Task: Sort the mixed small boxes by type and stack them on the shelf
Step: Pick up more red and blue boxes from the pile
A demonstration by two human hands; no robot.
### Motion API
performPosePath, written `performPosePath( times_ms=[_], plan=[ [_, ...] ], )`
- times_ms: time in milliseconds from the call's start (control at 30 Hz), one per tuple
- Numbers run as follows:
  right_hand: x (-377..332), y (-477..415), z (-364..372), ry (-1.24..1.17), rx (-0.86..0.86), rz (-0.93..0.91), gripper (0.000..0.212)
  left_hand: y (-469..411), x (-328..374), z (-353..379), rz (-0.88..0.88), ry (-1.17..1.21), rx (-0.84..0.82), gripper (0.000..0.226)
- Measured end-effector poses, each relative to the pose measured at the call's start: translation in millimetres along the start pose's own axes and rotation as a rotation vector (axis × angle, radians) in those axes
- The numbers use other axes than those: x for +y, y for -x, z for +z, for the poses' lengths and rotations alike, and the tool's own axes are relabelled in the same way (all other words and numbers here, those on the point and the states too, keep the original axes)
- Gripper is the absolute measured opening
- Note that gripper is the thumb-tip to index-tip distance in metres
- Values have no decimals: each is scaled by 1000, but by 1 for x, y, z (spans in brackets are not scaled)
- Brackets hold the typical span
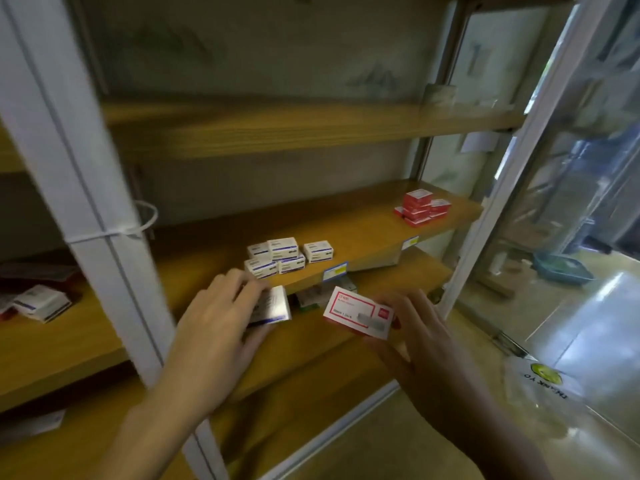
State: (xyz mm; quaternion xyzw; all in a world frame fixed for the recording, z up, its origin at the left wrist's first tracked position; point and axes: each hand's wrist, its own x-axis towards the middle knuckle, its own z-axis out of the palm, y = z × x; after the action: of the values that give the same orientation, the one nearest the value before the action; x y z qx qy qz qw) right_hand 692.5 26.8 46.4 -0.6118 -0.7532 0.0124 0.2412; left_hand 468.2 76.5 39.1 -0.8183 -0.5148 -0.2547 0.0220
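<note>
- Spanning most of the view, the wooden shelf (363, 223) carries both sorted piles. A lower shelf board (311, 351) runs beneath it, behind the hands.
- White upright post (86, 188) crosses the left side and divides this bay from the next one, where loose boxes (41, 303) lie.
- Glass panel (588, 168) stands on the right, with a blue basket (561, 268) on the floor beyond it and a plastic bag (540, 379) near its foot.
- Left hand (214, 323): its grip is clamped on a white-and-blue box (273, 306), held at the shelf's front edge, just below the white-and-blue pile (280, 256).
- Right hand (422, 337): its grip pinches a red-and-white box (356, 311), label up, well apart from the red pile (420, 206) at the shelf's right end.
- Blurred boxes (311, 296) sit in shadow under the shelf, between the two held boxes.
- Price labels (335, 270) are stuck on the shelf's front edge.
- Zip tie (138, 226) loops round the post.
</note>
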Motion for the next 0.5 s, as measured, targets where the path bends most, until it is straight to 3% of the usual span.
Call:
performPosePath(
  times_ms=[333, 500],
  plan=[
    [105, -31, -14, 69, -49, 63, 48, -139, 17, 86, 10, -142, 36, 42],
    [150, -76, -11, 44, -50, 56, 49, -195, 6, 123, -94, -225, -75, 44]
  ],
)
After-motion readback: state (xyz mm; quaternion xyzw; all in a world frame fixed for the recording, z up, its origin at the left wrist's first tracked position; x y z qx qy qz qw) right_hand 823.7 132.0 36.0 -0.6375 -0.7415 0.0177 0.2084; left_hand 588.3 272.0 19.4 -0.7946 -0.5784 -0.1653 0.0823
